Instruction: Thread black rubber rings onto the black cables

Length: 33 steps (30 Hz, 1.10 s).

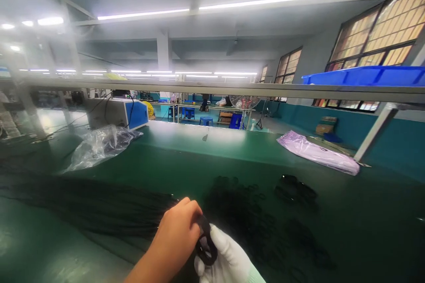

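Low in the middle of the head view, a black oval ring-shaped piece [212, 254] is held between my two hands. My left hand [181, 225], bare, pinches its upper end with bent fingers. My right hand [229, 254], in a white glove, grips the lower and right side with the thumb along the edge. Just beyond the hands lies a dark heap of small black rings [241, 205]. A bundle of long black cords [89, 201] stretches over the bench from the left and ends near my left hand.
The green bench top [186, 159] also holds glossy black pieces [295, 190], a clear plastic bag [102, 143] and a pinkish plastic-wrapped pack [318, 154]. A blue and white box [133, 115] stands at the back left. A shelf rail [199, 87] crosses overhead, bearing a blue tray [365, 76].
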{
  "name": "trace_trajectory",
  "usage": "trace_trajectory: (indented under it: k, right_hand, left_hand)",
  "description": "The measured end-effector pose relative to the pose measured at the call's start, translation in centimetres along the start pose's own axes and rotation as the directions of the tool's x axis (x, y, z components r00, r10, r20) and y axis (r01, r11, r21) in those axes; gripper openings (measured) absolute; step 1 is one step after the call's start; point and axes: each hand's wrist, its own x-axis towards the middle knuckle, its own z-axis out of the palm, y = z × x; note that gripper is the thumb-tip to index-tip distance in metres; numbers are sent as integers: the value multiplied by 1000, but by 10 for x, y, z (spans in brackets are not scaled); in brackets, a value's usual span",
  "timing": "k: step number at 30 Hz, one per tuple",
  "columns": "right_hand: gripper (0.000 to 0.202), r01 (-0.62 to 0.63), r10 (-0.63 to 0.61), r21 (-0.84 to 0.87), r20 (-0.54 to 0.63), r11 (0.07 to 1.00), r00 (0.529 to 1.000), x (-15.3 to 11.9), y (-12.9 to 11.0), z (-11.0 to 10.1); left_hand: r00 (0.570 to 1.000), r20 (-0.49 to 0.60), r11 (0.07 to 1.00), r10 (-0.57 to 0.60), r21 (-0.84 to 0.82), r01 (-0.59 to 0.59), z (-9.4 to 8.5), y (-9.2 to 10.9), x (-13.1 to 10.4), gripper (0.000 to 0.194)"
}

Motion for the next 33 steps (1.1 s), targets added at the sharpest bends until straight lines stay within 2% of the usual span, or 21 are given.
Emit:
trace_trajectory:
  k: [2, 4, 6, 8, 10, 12, 14, 15, 18, 21, 24, 30, 31, 32, 33]
  right_hand:
    - [42, -75, 76, 60, -22, 995, 997, 2, -1, -2]
    - [50, -172, 174, 69, -23, 983, 985, 3, -1, -3]
    - [55, -165, 163, -27, -65, 986, 984, 3, -2, -1]
    - [48, -79, 47, -273, -122, 959, 991, 2, -6, 2]
    - [48, 16, -100, -546, -124, 838, 987, -1, -10, 5]
    - [57, 38, -138, -647, -105, 762, 985, -3, -15, 8]
    - [57, 18, -108, -601, -113, 799, 988, -6, -18, 9]
    - [55, 17, -93, -576, -102, 817, 990, -7, -19, 10]
    - [44, 81, -114, -571, -22, 817, 993, -8, -19, 14]
    - [40, 117, -106, -497, 50, 860, 993, -9, -16, 18]
    - [42, 81, -48, -368, 98, 926, 994, -8, -12, 19]
    - [46, 67, -67, -377, 15, 924, 998, -7, -11, 14]
    - [46, 61, -61, -385, 12, 921, 998, -7, -11, 13]
    - [45, 48, -49, -382, 7, 923, 999, -8, -11, 13]
    - [45, 31, -34, -374, -1, 927, 999, -8, -11, 14]
  left_hand:
    - [989, 148, 986, 14, -168, 11, -8, -5, 3, 28]
    - [947, 316, 920, 54, -384, 76, -13, -12, 6, 35]
    - [919, 391, 876, 41, -457, 156, -14, -17, 9, 34]
    - [922, 385, 903, -29, -385, 189, -10, -19, 12, 29]
    - [947, 312, 945, -78, -281, 170, -4, -18, 14, 27]
    - [976, 193, 960, -100, -238, 145, 2, -16, 12, 26]
    - [985, 95, 950, -144, -267, 164, 9, -16, 7, 25]
    - [979, 95, 931, -180, -305, 201, 12, -18, 3, 25]
    - [944, 232, 828, -237, -460, 321, 25, -23, -9, 20]
    - [946, 288, 720, -152, -623, 305, 32, -26, -18, 22]
    - [943, 321, 659, -91, -690, 299, 31, -23, -20, 20]
    - [917, 382, 708, -110, -618, 342, 22, -17, -15, 20]
    - [920, 369, 748, -133, -572, 338, 21, -16, -16, 20]
    - [936, 312, 806, -164, -504, 309, 19, -16, -17, 20]
    - [962, 209, 877, -176, -410, 250, 18, -16, -18, 18]
